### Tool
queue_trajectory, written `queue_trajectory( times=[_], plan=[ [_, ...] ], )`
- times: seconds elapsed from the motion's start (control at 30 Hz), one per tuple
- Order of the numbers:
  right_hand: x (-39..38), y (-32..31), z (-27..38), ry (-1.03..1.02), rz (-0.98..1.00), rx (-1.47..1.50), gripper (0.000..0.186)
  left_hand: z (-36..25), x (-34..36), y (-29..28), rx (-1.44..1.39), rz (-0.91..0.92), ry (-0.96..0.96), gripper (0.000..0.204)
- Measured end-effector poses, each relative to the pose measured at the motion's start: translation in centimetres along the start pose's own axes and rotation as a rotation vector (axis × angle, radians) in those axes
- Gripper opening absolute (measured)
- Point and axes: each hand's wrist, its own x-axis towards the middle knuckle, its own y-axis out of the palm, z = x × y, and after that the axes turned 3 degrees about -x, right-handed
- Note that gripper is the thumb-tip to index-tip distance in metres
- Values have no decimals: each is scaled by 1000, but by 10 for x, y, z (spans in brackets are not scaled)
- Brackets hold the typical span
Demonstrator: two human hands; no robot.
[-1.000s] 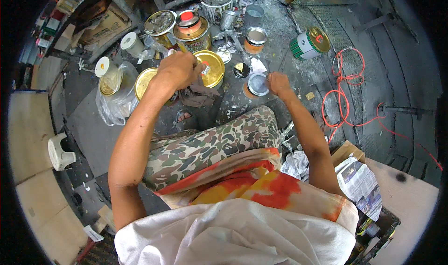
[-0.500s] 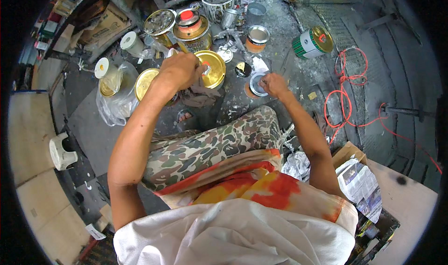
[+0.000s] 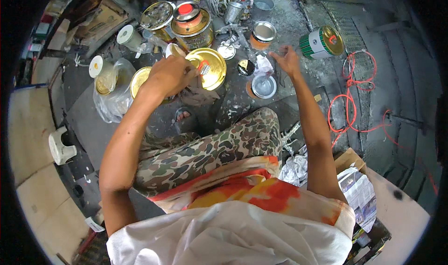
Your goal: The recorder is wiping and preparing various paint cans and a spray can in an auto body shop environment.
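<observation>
Dark floor [image 3: 231, 97] underlies curled left hand [image 3: 170, 76] and half-spread right hand [image 3: 287, 59].

We count one left hand [image 3: 169, 77] and one right hand [image 3: 288, 61], together two. Of bright gold lids [image 3: 215, 71] we see at least three. There are also two white spools [image 3: 94, 64], one green can [image 3: 320, 43], one white stool [image 3: 59, 146], one red hose [image 3: 349, 83] and one foot [image 3: 184, 116]. Other tins [image 3: 262, 37] overlap, so their number we cannot tell surely.
</observation>
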Motion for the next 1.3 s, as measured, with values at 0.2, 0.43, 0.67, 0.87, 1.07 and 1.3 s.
queue_trajectory(
  times=[0.2,0.43,0.67,0.87,1.07,1.3],
  plan=[
    [27,70,-29,89,-108,-2,112,-19,57,11,-197,-162,96,25],
    [55,103,-13,140,-148,44,119,-83,214,60,-89,-216,365,26],
    [67,117,-17,88,-170,263,108,-103,326,104,54,-192,450,26],
    [69,96,-21,115,-71,341,118,-97,357,110,-13,-18,466,25],
    [53,57,-25,57,52,290,119,-106,339,106,-54,54,548,19],
    [18,21,-39,59,179,198,122,-136,304,138,-80,-121,748,19]
  ],
)
